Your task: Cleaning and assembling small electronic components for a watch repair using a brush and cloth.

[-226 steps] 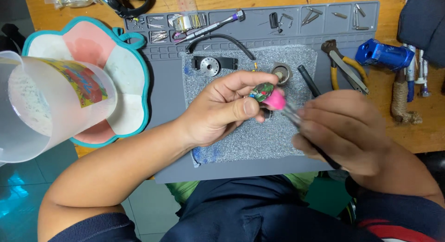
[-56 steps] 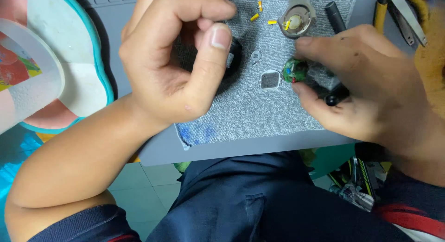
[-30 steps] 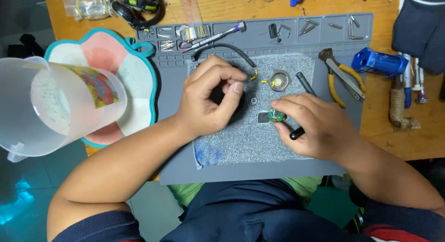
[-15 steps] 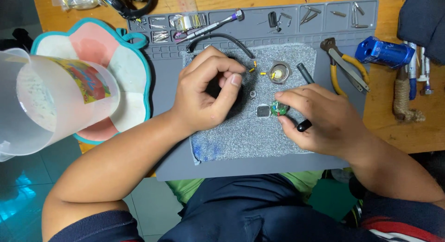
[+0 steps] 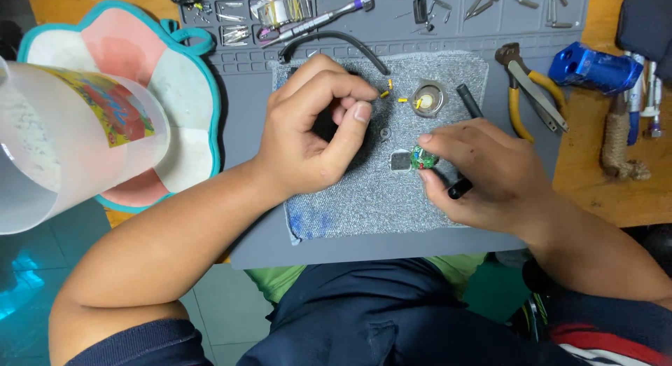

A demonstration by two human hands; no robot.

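Grip of the right hand (image 5: 483,173) is pinched on a small green part (image 5: 424,157) at mat centre; left hand (image 5: 318,131), at 9 o'clock, is curled on something dark. Small parts remain loose, assembly seemingly unfinished.

A translucent plastic jug (image 5: 66,138) stands at the far left. Its rectangular label (image 5: 115,103) is yellow-edged, printed in red, blue and green.

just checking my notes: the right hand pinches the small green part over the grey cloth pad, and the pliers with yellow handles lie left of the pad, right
Not quite. The head view shows the pliers with yellow handles lying right of the grey cloth pad, not left. The rest holds: the right hand pinches the small green part over that pad.
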